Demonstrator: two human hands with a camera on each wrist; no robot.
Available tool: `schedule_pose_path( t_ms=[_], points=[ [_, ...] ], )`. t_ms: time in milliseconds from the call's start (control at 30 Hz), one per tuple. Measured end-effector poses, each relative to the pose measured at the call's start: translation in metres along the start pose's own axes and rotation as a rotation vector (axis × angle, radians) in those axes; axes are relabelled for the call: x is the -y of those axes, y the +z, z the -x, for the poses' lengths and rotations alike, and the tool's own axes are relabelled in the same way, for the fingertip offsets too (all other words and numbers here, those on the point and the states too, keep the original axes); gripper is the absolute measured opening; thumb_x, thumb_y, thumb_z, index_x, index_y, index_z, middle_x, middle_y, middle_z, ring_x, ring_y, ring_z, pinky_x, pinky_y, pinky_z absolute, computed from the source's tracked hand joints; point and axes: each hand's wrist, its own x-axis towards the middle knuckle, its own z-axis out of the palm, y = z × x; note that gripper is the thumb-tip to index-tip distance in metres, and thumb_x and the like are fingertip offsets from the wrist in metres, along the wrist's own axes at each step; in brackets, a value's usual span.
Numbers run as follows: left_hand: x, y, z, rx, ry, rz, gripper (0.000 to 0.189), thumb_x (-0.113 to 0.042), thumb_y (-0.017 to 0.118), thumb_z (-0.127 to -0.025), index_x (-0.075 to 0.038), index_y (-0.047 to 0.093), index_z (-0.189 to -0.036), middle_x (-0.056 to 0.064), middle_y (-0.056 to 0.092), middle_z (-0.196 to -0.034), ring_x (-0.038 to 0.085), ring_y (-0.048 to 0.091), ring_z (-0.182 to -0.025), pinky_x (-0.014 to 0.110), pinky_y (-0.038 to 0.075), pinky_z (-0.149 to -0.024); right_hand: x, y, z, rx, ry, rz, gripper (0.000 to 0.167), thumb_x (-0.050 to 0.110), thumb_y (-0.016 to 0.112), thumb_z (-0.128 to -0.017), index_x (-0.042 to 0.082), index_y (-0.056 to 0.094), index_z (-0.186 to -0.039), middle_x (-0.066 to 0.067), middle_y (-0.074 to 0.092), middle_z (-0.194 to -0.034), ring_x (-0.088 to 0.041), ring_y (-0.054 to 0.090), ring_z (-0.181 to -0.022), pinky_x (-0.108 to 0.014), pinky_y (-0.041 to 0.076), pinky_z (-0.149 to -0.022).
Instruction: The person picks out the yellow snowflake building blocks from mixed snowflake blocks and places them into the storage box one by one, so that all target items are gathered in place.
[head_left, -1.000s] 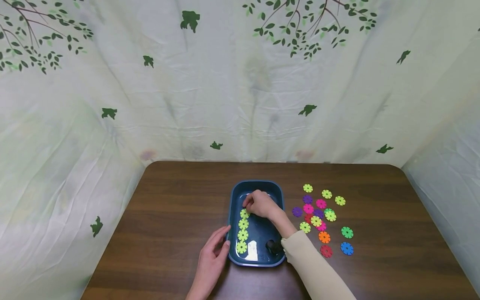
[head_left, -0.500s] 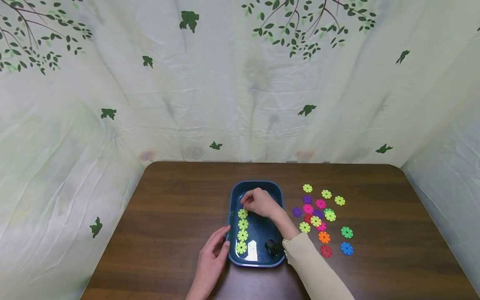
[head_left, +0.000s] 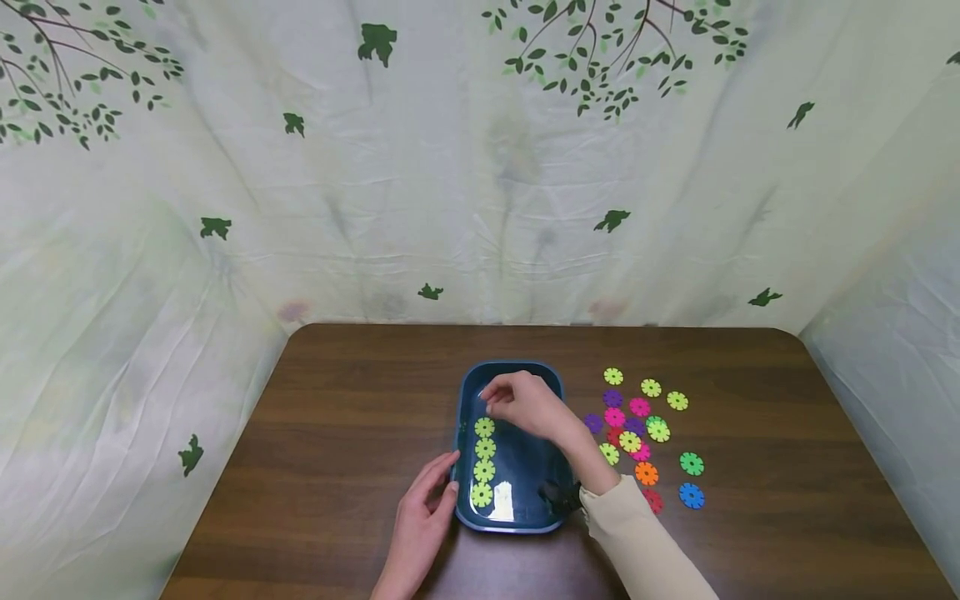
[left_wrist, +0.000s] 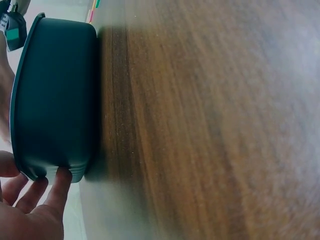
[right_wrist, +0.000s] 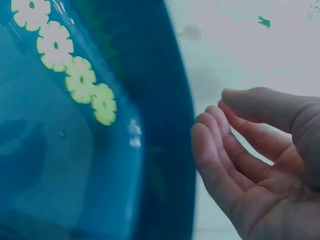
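Just above the far end of the blue tray, my right hand hovers with fingers loosely bent. Its thumb stands apart from the fingertips in the right wrist view, with nothing between them. Several yellow-green notched plastic discs lie in a line along the tray's left side, below that hand. My left hand rests against the tray's left edge, its index finger and thumb tips at the rim. In the left wrist view, its fingers touch the outer wall of the tray.
Right of the tray, loose discs in several colours lie on the brown table. Among them are an orange disc, a blue disc and a green disc. A black wrist device overlaps the tray's near right corner. A leaf-print curtain hangs behind.
The right hand has let go of the farthest disc in the line, which shifted slightly left, and has lifted a little. Its sleeve has moved right. The left hand stays put.
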Motion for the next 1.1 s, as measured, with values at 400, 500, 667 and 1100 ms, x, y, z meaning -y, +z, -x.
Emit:
schedule_pose_path(
  t_ms=[400, 500, 667, 1100],
  points=[
    [0.0, 0.0, 0.0, -0.007, 0.007, 0.009, 0.04, -0.007, 0.061, -0.096, -0.018, 0.061, -0.135, 0.003, 0.054, -0.137, 0.024, 0.058, -0.116, 0.032, 0.054, -0.088, 0.006, -0.014, 0.033, -0.015, -0.006, 0.037, 0.023, 0.016, 0.071, -0.091, 0.014, 0.068, -0.114, 0.004, 0.067, -0.101, -0.011, 0.061, -0.09, -0.031, 0.054, -0.081],
    [0.001, 0.001, 0.0, -0.008, 0.008, 0.008, 0.04, -0.007, 0.061, -0.096, -0.019, 0.061, -0.134, 0.003, 0.054, -0.137, 0.024, 0.058, -0.117, 0.032, 0.054, -0.088, 0.001, -0.017, 0.042, -0.031, -0.007, 0.05, 0.024, 0.019, 0.072, -0.091, 0.016, 0.068, -0.115, 0.006, 0.066, -0.104, -0.01, 0.06, -0.091, -0.032, 0.054, -0.083],
    [0.0, 0.001, 0.001, -0.02, 0.015, 0.02, 0.039, -0.006, 0.062, -0.096, -0.018, 0.062, -0.134, 0.002, 0.055, -0.136, 0.023, 0.058, -0.117, 0.032, 0.054, -0.088, -0.01, -0.019, 0.055, -0.071, -0.027, 0.073, 0.026, 0.019, 0.073, -0.09, 0.016, 0.068, -0.115, 0.006, 0.066, -0.106, -0.01, 0.06, -0.091, -0.031, 0.054, -0.082],
    [0.0, 0.001, 0.001, -0.024, 0.032, 0.032, 0.04, -0.004, 0.062, -0.096, -0.017, 0.062, -0.134, 0.001, 0.055, -0.136, 0.022, 0.058, -0.116, 0.029, 0.054, -0.087, -0.046, -0.026, 0.084, -0.149, -0.031, 0.03, 0.028, 0.012, 0.074, -0.089, 0.011, 0.067, -0.116, -0.006, 0.067, -0.107, -0.015, 0.061, -0.093, -0.031, 0.055, -0.081]
  ],
)
